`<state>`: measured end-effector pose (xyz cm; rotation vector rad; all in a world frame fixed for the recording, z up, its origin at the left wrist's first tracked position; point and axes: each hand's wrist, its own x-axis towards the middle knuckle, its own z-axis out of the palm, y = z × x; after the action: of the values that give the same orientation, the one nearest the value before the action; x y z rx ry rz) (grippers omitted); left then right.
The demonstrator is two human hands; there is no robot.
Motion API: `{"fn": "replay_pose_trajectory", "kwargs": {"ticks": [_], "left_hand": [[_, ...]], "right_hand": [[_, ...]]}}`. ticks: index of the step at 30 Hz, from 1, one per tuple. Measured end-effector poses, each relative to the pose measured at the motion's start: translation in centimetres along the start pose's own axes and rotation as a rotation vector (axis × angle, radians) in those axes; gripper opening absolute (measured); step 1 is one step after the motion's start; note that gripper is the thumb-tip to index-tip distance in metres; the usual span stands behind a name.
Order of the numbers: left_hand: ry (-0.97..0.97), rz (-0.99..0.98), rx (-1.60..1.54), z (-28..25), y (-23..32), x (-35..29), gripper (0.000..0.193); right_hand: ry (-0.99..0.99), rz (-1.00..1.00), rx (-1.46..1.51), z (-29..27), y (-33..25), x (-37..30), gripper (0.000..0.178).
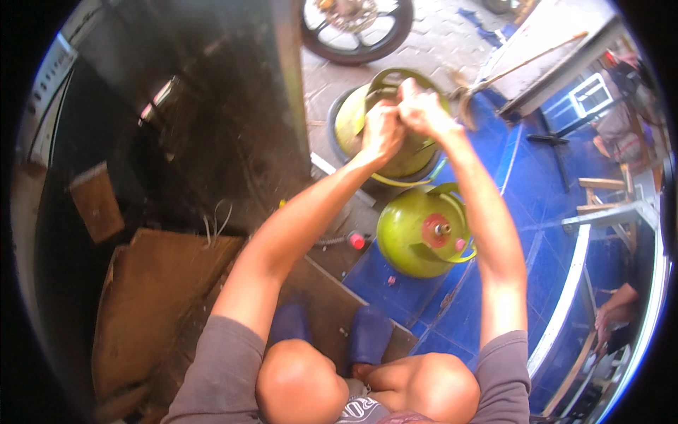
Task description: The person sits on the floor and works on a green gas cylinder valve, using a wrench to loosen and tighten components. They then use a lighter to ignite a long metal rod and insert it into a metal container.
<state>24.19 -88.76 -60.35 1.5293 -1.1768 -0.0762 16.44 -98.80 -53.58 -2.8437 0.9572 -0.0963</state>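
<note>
Both hands (402, 116) grip the far gas cylinder (353, 120), near cylinder (413, 237) just beside.

Far gas cylinder (353, 120) top hidden under both hands; wheel (357, 28) cut off by upper edge
</note>
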Motion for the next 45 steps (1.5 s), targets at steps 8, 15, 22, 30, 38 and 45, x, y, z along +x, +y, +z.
{"fn": "replay_pose_trajectory", "kwargs": {"ticks": [8,15,22,30,38,45], "left_hand": [[0.075,-0.12,-0.053,0.5,0.7,0.0,0.012],[0.08,-0.161,-0.034,0.7,0.9,-0.1,0.014],[0.037,-0.192,0.063,0.7,0.5,0.1,0.015],[-0.019,-0.083,0.216,0.0,1.2,0.9,0.019],[-0.101,-0.025,0.238,-0.8,1.6,1.4,0.016],[-0.12,0.091,0.357,-0.5,0.9,1.4,0.015]], "right_hand": [[0.333,-0.076,0.439,0.9,-0.8,-2.9,0.038],[0.716,-0.016,0.607,1.8,-2.2,-2.9,0.014],[0.66,0.039,0.607,2.0,-1.3,-1.3,0.018],[0.426,0.363,0.685,1.6,-0.2,2.5,0.021],[0.563,0.553,0.714,2.8,-1.5,2.0,0.028],[0.503,0.602,0.653,3.0,-1.1,2.3,0.026]]}}
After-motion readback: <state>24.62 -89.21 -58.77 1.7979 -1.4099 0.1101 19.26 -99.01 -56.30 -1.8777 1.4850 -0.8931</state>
